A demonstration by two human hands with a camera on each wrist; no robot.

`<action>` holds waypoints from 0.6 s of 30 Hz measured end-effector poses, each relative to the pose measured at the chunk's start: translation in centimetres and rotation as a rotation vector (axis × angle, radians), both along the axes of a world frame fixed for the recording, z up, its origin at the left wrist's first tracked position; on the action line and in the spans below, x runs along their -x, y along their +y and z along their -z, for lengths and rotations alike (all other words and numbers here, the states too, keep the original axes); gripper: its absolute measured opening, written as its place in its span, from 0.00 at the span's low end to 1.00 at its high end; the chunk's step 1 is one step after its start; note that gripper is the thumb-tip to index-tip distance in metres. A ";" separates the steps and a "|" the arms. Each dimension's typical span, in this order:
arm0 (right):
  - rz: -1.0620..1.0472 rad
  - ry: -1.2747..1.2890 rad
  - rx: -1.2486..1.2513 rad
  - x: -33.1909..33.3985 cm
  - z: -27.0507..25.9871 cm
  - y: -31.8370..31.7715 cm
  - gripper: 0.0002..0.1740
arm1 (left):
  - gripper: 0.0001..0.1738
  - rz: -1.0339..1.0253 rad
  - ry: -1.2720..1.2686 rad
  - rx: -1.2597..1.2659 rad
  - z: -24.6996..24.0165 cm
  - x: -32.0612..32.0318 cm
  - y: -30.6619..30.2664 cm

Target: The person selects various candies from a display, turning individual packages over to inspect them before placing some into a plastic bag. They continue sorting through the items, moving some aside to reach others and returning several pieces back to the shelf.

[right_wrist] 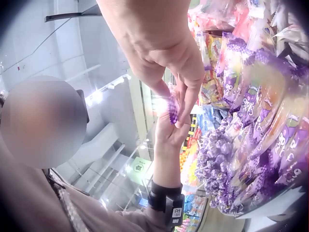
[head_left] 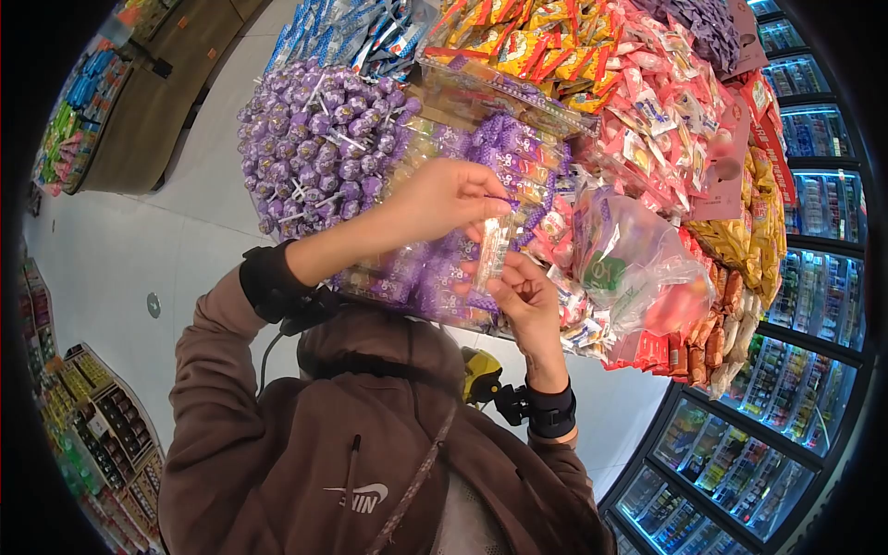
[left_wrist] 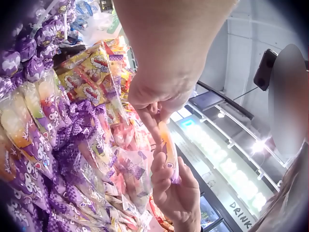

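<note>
A slim clear candy packet (head_left: 494, 242) with purple ends is held between both hands above the candy display. My left hand (head_left: 451, 200) pinches its upper end, while my right hand (head_left: 529, 298) grips the lower part between thumb and fingers. In the left wrist view the packet (left_wrist: 169, 150) stretches from one hand down to the other, pale orange inside. Only a shiny purple end of the packet (right_wrist: 172, 110) shows in the right wrist view; fingers cover the rest. Below the hands lie similar purple-printed packets (head_left: 435, 277).
Purple-wrapped lollipops (head_left: 319, 139) fill the display's left side. Pink packets (head_left: 647, 111) and yellow-orange packets (head_left: 536, 46) are heaped beyond, past a clear plastic divider (head_left: 509, 92). A clear plastic bag (head_left: 638, 259) lies to the right. Lit drink coolers (head_left: 814, 277) line the right.
</note>
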State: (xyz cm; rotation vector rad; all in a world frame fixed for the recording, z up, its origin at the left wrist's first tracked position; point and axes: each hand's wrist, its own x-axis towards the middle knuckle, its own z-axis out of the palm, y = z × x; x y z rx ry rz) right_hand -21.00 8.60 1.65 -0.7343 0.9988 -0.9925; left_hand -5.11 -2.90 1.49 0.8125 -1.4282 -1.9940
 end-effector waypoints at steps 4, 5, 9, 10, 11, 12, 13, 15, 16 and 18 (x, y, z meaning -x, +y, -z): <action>-0.033 -0.100 0.050 1.1 1.3 0.7 0.15 | 0.06 0.042 0.045 0.206 -0.3 -1.0 1.4; -0.032 -0.021 0.059 1.4 1.4 0.9 0.14 | 0.05 0.066 0.009 0.294 -0.3 -1.5 1.8; 0.009 0.212 0.076 2.5 1.6 2.0 0.10 | 0.05 0.195 -0.059 0.484 0.7 -3.8 2.6; 0.023 0.250 0.078 2.6 1.7 2.2 0.09 | 0.06 0.216 -0.087 0.490 1.2 -4.2 2.9; 0.020 0.284 0.083 2.7 1.8 2.4 0.09 | 0.06 0.228 -0.096 0.445 1.8 -4.6 3.4; 0.015 0.317 0.088 2.7 1.9 2.7 0.09 | 0.06 0.239 -0.106 0.399 2.3 -4.9 3.8; 0.011 0.350 0.092 2.7 2.0 2.9 0.09 | 0.06 0.250 -0.116 0.353 2.7 -5.1 4.3; 0.028 0.394 0.126 2.3 2.1 3.1 0.09 | 0.08 0.228 -0.167 0.229 2.9 -5.2 4.9; 0.039 0.416 0.143 2.1 2.2 3.2 0.09 | 0.09 0.216 -0.203 0.154 3.1 -5.3 5.1; 0.134 0.437 0.170 1.8 2.4 3.2 0.08 | 0.10 0.193 -0.248 0.070 3.9 -5.2 5.3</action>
